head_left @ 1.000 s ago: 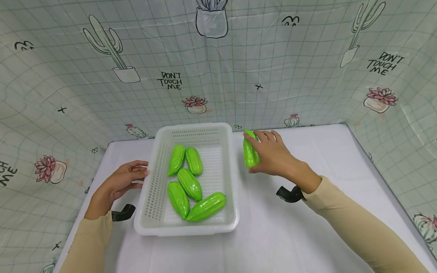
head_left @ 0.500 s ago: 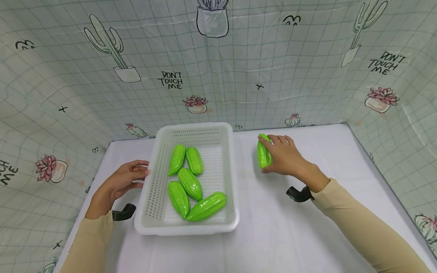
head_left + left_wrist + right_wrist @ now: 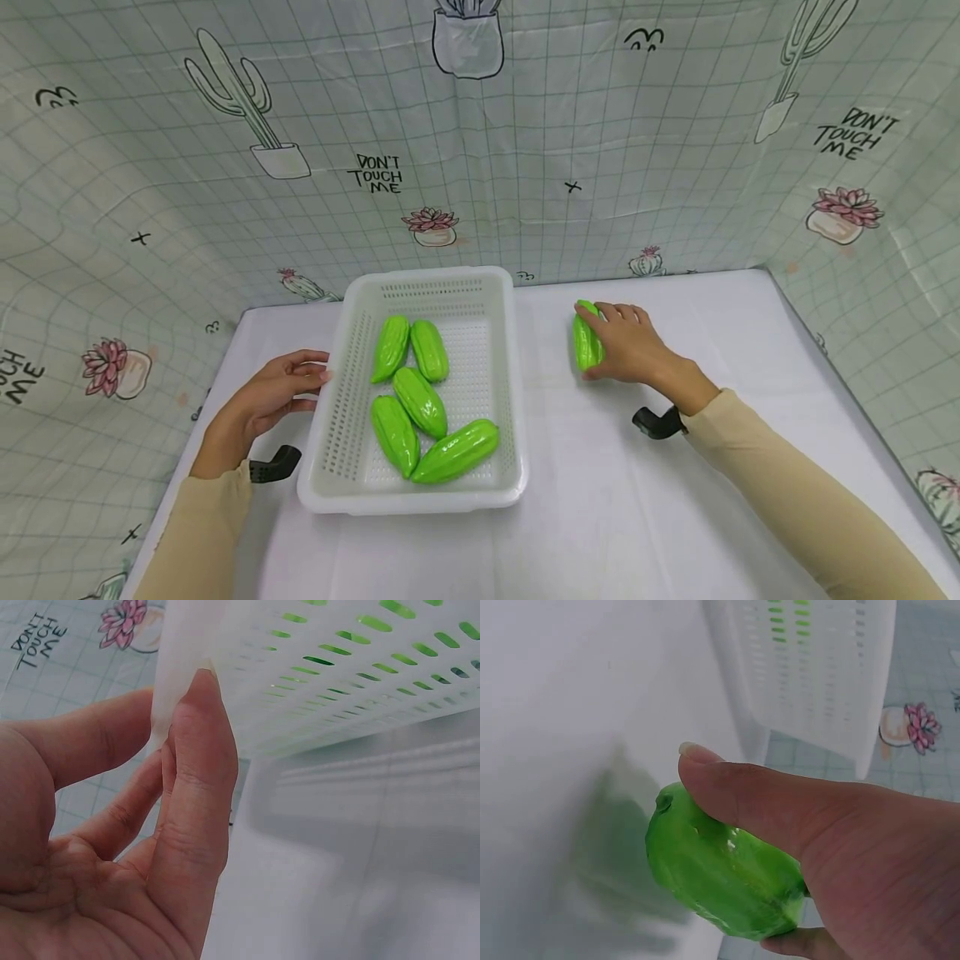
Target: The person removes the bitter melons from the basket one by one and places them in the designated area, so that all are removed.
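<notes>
My right hand [image 3: 632, 344] grips a glossy, bright green, ridged gourd [image 3: 587, 340] to the right of the basket. In the right wrist view the thumb lies along the near side of the gourd [image 3: 720, 862], and part of it is hidden behind the hand. A blurred shadow falls on the white cloth beside it. At the left side of the white perforated plastic basket [image 3: 411, 503], my left hand [image 3: 273, 390] pinches the rim. Up close in the left wrist view, the basket edge [image 3: 180, 660] passes between thumb and fingers. Several similar gourds [image 3: 418, 402] lie inside the basket.
White cloth [image 3: 577, 517] covers the table. A curtain [image 3: 510, 150] printed with cacti and grid lines hangs behind and at both sides. Black curved devices [image 3: 657, 422] are strapped to both wrists.
My right hand has moved to the right with the gourd, away from the basket, and slowed toward the end. The left hand and the basket have stayed in place.
</notes>
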A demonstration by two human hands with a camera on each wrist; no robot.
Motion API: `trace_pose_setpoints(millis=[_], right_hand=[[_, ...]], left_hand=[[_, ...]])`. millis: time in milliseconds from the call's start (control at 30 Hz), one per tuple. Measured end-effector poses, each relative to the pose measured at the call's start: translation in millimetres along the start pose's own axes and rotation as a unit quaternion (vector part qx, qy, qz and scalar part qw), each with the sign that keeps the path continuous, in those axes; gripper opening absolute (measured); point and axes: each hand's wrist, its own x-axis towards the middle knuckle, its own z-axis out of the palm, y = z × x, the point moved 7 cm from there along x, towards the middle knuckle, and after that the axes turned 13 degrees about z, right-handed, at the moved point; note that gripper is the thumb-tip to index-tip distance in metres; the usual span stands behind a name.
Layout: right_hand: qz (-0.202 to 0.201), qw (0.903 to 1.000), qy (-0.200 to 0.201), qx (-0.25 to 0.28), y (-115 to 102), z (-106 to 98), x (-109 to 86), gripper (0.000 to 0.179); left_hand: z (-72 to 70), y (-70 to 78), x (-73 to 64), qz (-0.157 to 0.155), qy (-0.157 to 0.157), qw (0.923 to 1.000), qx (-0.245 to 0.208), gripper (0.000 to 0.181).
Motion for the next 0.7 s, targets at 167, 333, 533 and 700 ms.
trace_pose_setpoints(millis=[167, 333, 533, 700], right_hand=[[-0.006, 1.0000, -0.003, 0.002, 3.1, 6.4, 3.0, 0.104], [-0.010, 0.9999, -0.007, 0.006, 4.0, 11.1, 6.2, 0.103], [-0.008, 0.9998, -0.016, 0.006, 5.5, 14.7, 9.3, 0.104], [-0.003, 0.9996, -0.027, 0.007, 6.3, 16.2, 11.5, 0.103]], left_hand=[[0.0, -0.3, 0.6, 0.001, 0.001, 1.0000, -0.006, 0.057], [0.1, -1.2, 1.1, -0.004, 0.004, 1.0000, -0.003, 0.057], [0.2, -1.2, 1.4, -0.002, 0.002, 1.0000, -0.001, 0.056], [0.2, -0.9, 0.8, -0.002, 0.001, 1.0000, -0.003, 0.056]])
